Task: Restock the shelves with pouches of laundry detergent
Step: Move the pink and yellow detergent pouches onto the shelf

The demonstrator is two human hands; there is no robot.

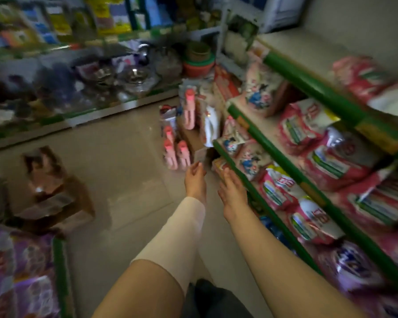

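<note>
The picture is motion-blurred. My left hand (195,177) is stretched forward and pinches a small pale card or label (200,155) between thumb and fingers. My right hand (231,191) reaches out beside it with straight fingers, touching the green front edge of the lower shelf (260,198). Pink and red detergent pouches (278,191) lie in rows on the shelves to the right, with more pink pouches (340,157) one tier up. Purple pouches (354,267) sit nearer to me on the lower shelf.
An open cardboard box (55,193) stands on the tiled floor at left. Pink bottles (177,154) and packs are stacked on the floor at the aisle's end. A rack of purple packs (21,271) is at lower left, and shelves with bowls (133,76) run across the back.
</note>
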